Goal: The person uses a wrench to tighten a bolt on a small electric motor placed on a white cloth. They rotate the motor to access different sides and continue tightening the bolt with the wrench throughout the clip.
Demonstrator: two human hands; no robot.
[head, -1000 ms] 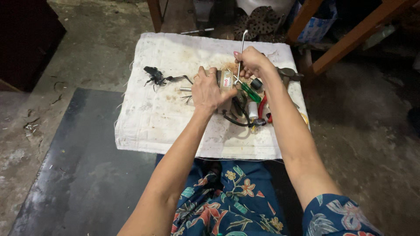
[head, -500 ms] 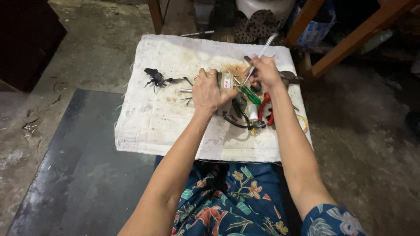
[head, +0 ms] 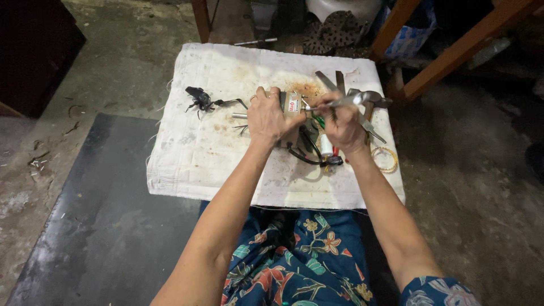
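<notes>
A stained white cloth [head: 215, 164] spreads under both hands. The left hand [head: 267, 116] is closed over a small motor-like part [head: 292, 107] with a metal shaft sticking out to its left. The right hand [head: 343, 122] grips a silvery metal tool [head: 354, 100], its tip meeting the part just between the hands. Black cables [head: 303, 154] lie just below the hands. A black clip-like piece [head: 199, 97] lies well left of the left hand; a gold ring [head: 386, 159] lies just right of the right wrist.
</notes>
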